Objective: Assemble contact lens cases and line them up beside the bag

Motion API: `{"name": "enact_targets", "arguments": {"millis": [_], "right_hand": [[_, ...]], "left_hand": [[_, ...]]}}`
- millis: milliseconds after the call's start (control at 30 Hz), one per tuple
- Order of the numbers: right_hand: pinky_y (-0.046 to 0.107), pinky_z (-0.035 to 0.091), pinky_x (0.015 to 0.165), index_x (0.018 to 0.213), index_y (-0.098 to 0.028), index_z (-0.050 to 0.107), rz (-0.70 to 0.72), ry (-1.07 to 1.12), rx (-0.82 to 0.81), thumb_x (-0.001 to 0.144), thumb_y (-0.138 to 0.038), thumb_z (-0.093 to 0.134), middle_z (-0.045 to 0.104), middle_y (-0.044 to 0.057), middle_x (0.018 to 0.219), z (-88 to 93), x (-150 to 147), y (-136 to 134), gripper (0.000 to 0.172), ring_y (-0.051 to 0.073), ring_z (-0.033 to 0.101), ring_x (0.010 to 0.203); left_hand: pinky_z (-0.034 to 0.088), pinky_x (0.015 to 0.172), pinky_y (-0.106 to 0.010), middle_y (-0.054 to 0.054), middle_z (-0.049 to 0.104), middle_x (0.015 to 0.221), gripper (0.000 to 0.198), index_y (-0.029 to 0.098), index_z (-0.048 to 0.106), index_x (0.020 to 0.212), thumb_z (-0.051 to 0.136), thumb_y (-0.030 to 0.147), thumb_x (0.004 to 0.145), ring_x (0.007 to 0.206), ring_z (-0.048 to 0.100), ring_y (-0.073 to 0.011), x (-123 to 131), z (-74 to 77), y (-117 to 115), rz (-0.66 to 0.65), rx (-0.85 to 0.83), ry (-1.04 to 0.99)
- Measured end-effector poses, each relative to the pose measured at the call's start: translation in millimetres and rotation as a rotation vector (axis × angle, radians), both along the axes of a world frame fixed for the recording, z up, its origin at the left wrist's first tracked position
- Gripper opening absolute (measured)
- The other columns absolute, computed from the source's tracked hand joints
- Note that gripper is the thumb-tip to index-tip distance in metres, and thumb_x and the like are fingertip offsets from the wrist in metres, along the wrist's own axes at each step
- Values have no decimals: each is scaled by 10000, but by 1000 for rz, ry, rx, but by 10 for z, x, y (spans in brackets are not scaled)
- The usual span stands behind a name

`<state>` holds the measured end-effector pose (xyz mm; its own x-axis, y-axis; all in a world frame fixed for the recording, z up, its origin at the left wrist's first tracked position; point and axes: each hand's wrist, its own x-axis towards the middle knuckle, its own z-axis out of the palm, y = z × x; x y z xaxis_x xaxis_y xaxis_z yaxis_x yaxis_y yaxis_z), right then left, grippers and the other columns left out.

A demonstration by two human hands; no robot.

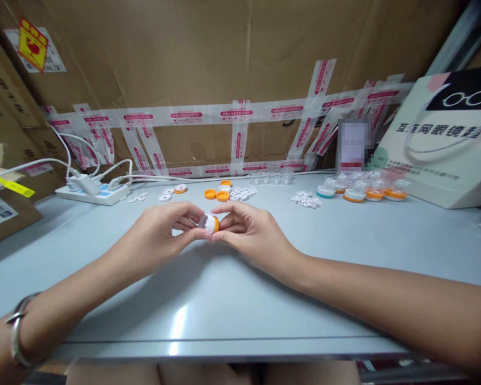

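Observation:
Above the middle of the table, my left hand and my right hand hold one small round plastic piece between them. This piece is a white cap with an orange ridged ring, tilted on its side. The left thumb and fingers pinch its white end, where a greyish, see-through part shows. On the orange end, the right fingertips are closed. Just beyond the hands lie several orange rings and a pile of small white plastic parts. White discs sit further left.
Clear plastic cups stand along the back. Another white parts pile and clear-topped pieces with orange or teal bases are at right, by a paper bag. A power strip with cables lies left. Taped cardboard walls the back.

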<state>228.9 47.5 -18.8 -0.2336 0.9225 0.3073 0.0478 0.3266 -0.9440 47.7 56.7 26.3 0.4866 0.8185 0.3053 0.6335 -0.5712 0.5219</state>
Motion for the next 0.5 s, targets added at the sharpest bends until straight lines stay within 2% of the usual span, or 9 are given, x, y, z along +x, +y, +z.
{"name": "enact_targets", "arguments": {"millis": [200,500], "right_hand": [[322,537,755,1008,-216,585,3,-110,124,726,-135,631,687,-10,764,-40,12,0,298,161,685,755],[321,514,739,1001,-245,535,-4,-169,136,742,-128,615,684,-29,733,-41,9,-13,295,161,678,719]], "left_hand": [[562,696,-295,-26,720,760,214,160,651,799,621,369,769,691,684,-173,-4,-52,17,-32,-34,-38],[543,734,-292,-9,682,756,103,172,628,790,623,274,769,711,653,-152,-44,-119,41,-113,23,-46]]}}
